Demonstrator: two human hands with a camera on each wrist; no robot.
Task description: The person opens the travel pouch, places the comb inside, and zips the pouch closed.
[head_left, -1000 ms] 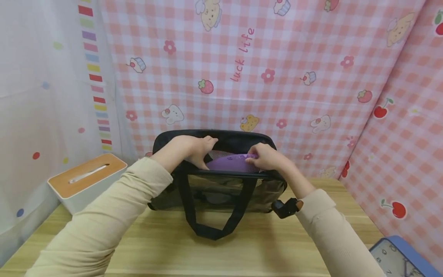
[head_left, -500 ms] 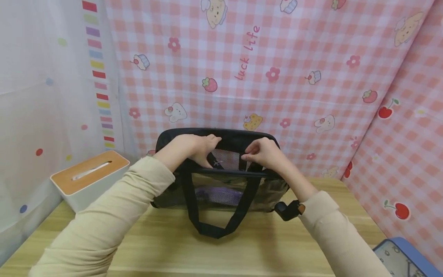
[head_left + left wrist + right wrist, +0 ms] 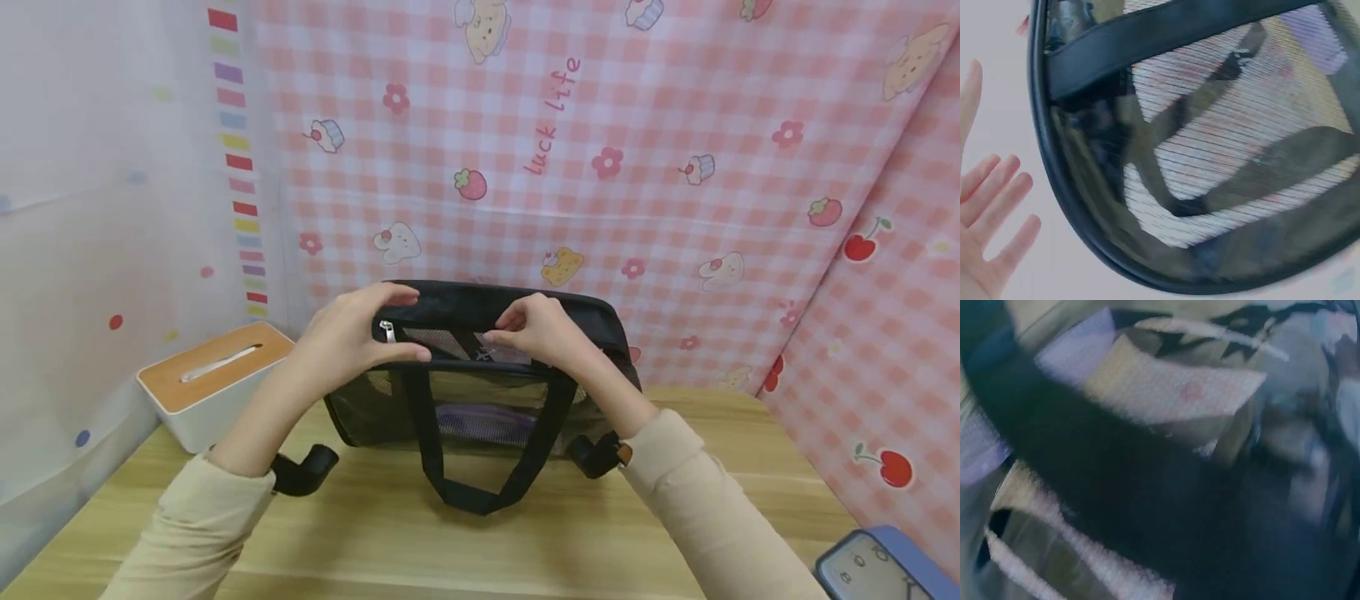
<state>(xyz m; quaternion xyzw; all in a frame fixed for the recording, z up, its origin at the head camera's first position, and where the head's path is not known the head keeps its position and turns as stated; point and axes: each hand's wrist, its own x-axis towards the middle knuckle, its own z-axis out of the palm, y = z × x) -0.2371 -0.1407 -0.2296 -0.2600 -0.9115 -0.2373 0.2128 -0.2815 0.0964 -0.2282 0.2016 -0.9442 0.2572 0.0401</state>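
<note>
Both the left hand [image 3: 347, 337] and right hand [image 3: 546, 333] have thumb and fingers apart by the black bag [image 3: 480, 387] mid-frame, purple comb [image 3: 487, 423] inside.

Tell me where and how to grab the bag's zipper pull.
Likely best: pinch the free end of the zipper pull with the left hand, from the front. It is small and narrow, points toward you, and lies near the left end of the bag, seen between that hand's spread thumb and fingers.
</note>
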